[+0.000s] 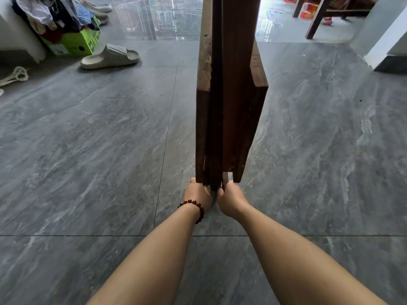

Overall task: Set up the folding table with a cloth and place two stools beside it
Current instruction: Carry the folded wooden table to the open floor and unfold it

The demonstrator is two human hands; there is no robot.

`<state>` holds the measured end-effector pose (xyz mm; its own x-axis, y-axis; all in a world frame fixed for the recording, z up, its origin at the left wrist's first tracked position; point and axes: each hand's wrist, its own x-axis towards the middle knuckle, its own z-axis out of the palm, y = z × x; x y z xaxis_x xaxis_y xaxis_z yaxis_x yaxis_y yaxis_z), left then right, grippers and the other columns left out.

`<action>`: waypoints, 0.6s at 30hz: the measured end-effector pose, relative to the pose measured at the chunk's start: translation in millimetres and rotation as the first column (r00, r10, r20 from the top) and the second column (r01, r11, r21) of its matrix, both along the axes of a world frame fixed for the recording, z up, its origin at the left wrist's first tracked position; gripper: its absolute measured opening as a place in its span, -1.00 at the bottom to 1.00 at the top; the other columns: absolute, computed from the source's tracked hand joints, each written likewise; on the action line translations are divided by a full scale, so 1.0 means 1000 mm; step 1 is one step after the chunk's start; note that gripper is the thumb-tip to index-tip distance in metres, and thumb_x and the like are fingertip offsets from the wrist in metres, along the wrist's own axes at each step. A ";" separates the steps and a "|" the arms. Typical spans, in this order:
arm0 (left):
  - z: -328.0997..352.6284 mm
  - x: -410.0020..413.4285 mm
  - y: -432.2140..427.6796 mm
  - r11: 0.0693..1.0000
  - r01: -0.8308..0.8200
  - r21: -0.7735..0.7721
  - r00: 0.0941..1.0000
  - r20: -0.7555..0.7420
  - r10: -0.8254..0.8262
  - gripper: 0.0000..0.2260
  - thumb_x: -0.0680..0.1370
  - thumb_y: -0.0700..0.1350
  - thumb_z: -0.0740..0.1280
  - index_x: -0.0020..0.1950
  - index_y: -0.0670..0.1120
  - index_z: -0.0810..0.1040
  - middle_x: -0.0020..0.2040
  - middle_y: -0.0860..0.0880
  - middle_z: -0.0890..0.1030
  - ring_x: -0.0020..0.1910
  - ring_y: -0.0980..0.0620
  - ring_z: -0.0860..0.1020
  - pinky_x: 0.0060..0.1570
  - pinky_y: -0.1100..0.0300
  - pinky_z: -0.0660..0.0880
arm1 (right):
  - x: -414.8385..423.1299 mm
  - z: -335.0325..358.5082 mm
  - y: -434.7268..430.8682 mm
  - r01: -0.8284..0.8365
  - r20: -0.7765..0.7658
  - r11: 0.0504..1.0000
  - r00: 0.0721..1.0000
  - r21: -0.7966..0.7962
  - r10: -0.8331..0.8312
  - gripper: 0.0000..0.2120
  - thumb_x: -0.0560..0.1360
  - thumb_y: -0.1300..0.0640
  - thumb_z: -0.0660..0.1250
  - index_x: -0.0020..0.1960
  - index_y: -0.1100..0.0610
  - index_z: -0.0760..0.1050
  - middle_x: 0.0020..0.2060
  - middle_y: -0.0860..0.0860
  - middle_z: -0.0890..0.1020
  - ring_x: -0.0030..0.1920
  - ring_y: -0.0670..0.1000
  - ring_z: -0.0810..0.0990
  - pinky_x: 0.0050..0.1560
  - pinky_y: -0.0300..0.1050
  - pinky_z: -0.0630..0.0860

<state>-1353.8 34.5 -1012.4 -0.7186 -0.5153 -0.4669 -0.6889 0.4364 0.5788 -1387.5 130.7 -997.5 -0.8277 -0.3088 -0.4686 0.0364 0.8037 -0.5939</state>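
Dark brown wood: folding table (231, 106), folded flat, stood on end over the grey tiled floor (88, 150), top out of frame. Gripped at the lower end by left hand (198, 194), beaded bracelet (193, 208) at the wrist, and right hand (231, 199), close together, fingers curled round the wood. Far left, beige slipper (110, 57) just beside a green box (77, 44) heaped with clothes.

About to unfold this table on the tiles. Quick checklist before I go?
1. Left hand grips the folding table at its near end: ok.
2. Right hand grips the same end: ok.
3. Table folded flat: ok.
4. Floor bare on both sides of the table: ok.
5. Slipper lies well apart, to the left: ok.
6. Table's far end supported: cannot tell, out of frame.
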 end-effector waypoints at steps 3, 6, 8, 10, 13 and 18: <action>0.001 0.001 0.000 1.000 0.028 0.005 1.000 0.015 -0.028 -0.91 0.61 -0.11 0.14 0.00 -0.12 0.36 -0.17 -0.05 0.45 -0.22 0.03 0.47 -0.26 0.20 0.39 | 0.000 -0.002 0.001 0.022 0.007 1.000 1.000 -0.009 -0.021 -0.75 0.59 0.17 0.11 0.08 0.34 0.43 0.01 0.26 0.55 0.05 0.23 0.53 -0.10 -0.10 0.37; 0.007 0.002 -0.001 0.996 0.065 -0.068 0.998 0.010 -0.064 -0.81 0.59 -0.13 0.18 0.12 -0.22 0.42 0.00 -0.15 0.53 -0.05 -0.08 0.53 -0.09 0.14 0.44 | -0.001 -0.005 0.000 0.099 0.085 0.993 0.992 -0.063 -0.093 -0.74 0.60 0.15 0.11 0.19 0.26 0.41 0.09 0.16 0.54 0.08 0.14 0.52 -0.02 -0.11 0.42; 0.011 0.006 -0.004 0.991 0.060 -0.118 0.998 0.013 -0.059 -0.77 0.59 -0.15 0.17 0.15 -0.28 0.43 0.08 -0.21 0.53 0.07 -0.16 0.53 -0.02 0.11 0.42 | -0.002 -0.006 0.003 0.104 0.080 0.993 0.992 -0.056 -0.099 -0.74 0.60 0.14 0.12 0.23 0.23 0.39 0.09 0.15 0.54 0.08 0.12 0.54 0.02 -0.07 0.47; 0.012 0.013 -0.014 0.995 -0.011 -0.096 1.000 -0.004 0.011 -0.78 0.60 -0.17 0.16 0.16 -0.28 0.40 0.10 -0.22 0.53 0.07 -0.15 0.53 -0.02 0.10 0.43 | -0.005 -0.005 0.010 0.080 0.033 0.997 0.996 -0.005 -0.080 -0.76 0.59 0.14 0.14 0.16 0.27 0.39 0.06 0.18 0.54 0.03 0.13 0.54 -0.05 -0.07 0.46; 0.015 0.029 -0.030 0.990 -0.107 -0.087 0.994 -0.005 0.107 -0.80 0.59 -0.17 0.17 0.12 -0.28 0.38 0.03 -0.21 0.55 -0.03 -0.14 0.54 -0.07 0.08 0.46 | -0.010 -0.005 0.022 0.089 0.007 0.996 0.996 0.030 -0.090 -0.77 0.58 0.13 0.18 0.17 0.24 0.36 0.08 0.16 0.52 -0.01 0.08 0.50 -0.09 -0.13 0.37; 0.017 0.038 -0.038 0.989 -0.102 -0.103 0.993 0.053 0.108 -0.74 0.59 -0.18 0.17 0.21 -0.32 0.37 0.10 -0.25 0.53 0.09 -0.19 0.51 -0.04 0.07 0.40 | -0.011 -0.002 0.019 0.103 0.015 0.994 0.995 0.036 -0.104 -0.76 0.59 0.13 0.17 0.20 0.22 0.35 0.02 0.09 0.48 -0.02 0.04 0.47 -0.11 -0.11 0.39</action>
